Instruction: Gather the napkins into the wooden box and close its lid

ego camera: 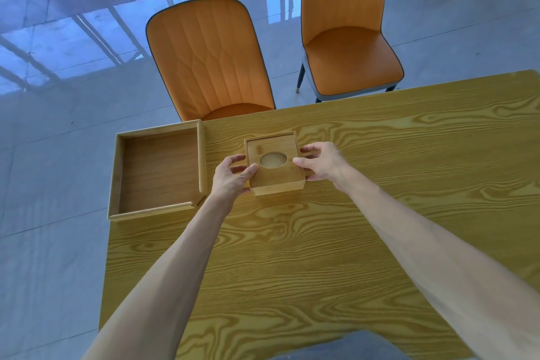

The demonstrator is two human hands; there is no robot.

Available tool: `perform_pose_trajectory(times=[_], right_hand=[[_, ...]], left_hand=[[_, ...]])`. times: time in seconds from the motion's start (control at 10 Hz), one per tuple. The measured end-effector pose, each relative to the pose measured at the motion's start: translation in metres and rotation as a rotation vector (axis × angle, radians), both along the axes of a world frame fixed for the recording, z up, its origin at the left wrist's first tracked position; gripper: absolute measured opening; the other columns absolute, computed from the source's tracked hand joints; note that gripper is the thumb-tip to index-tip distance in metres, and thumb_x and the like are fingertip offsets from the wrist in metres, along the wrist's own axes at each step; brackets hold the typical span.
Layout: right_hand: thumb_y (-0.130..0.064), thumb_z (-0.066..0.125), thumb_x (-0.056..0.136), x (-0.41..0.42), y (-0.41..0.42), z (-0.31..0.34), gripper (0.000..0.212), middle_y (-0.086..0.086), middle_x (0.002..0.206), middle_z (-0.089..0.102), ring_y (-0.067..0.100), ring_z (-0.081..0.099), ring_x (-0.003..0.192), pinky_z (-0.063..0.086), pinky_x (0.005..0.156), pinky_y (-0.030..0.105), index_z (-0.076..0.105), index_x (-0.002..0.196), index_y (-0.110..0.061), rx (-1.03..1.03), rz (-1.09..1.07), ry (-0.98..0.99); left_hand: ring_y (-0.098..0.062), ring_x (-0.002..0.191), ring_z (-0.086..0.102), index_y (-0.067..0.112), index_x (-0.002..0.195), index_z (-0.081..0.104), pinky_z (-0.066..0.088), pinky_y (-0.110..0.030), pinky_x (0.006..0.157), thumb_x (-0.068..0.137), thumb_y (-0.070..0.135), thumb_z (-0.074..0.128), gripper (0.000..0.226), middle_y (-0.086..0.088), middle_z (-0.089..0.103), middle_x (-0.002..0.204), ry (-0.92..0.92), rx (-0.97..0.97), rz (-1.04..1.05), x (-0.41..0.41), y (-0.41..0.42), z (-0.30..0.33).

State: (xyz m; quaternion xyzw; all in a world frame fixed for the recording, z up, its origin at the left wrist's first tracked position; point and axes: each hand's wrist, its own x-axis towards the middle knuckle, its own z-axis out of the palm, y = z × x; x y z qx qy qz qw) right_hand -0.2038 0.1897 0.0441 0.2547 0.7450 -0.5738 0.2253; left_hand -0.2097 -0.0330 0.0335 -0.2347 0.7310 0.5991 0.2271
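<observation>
A small square wooden box (277, 187) stands on the table, its lid (273, 175) lying across the top with an oval hole in the middle. Pale napkin material shows through that oval hole (273, 160). My left hand (232, 177) grips the box's left side, thumb on the lid's near left corner. My right hand (320, 161) holds the right side, thumb resting on the lid beside the hole. The lid sits slightly toward me, leaving a thin strip of the box's far rim showing.
A shallow wooden tray (117, 178) lies at the table's left edge, overhanging it. Two orange chairs (210, 67) (347, 47) stand beyond the wood-grain table (380, 184). Glossy tiled floor surrounds the table.
</observation>
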Motion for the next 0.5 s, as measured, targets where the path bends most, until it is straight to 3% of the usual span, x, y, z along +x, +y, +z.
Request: perform_pose_trajectory(times=[0.1,0.3,0.4,0.5], right_hand=[[-0.014,0.079,0.082,0.000,-0.001,0.001,0.050,0.011,0.119,0.066,0.023,0.069,0.101,0.063,0.071,0.037,0.060,0.128,-0.009,0.020,0.009,0.004],[-0.018,0.074,0.088,0.001,0.001,0.007,0.047,0.011,0.126,0.064,0.024,0.072,0.095,0.064,0.073,0.037,0.058,0.132,-0.013,0.154,0.138,0.016],[-0.025,0.066,0.094,0.002,0.003,0.021,0.045,0.010,0.133,0.061,0.024,0.074,0.085,0.062,0.078,0.036,0.056,0.136,-0.017,0.338,0.327,0.018],[-0.036,0.059,0.096,0.002,0.002,0.036,0.043,0.007,0.127,0.065,0.020,0.073,0.076,0.060,0.082,0.037,0.057,0.136,-0.019,0.516,0.469,0.044]], left_hand=[[-0.022,0.103,0.067,0.019,0.131,0.057,0.060,-0.031,0.066,0.086,0.021,0.076,0.049,-0.009,0.066,0.120,0.011,-0.028,-0.010,0.000,0.001,-0.001],[-0.025,0.112,0.063,0.021,0.136,0.050,0.057,-0.042,0.087,0.089,0.022,0.072,0.051,-0.007,0.064,0.122,-0.019,-0.121,-0.151,-0.003,-0.002,0.007],[-0.023,0.111,0.062,0.021,0.140,0.047,0.055,-0.038,0.084,0.091,0.022,0.070,0.054,-0.002,0.062,0.115,-0.082,-0.220,-0.336,-0.009,-0.007,0.019],[-0.022,0.109,0.061,0.024,0.138,0.050,0.053,-0.039,0.092,0.093,0.036,0.066,0.050,-0.004,0.063,0.125,-0.070,-0.408,-0.483,-0.010,-0.009,0.034]])
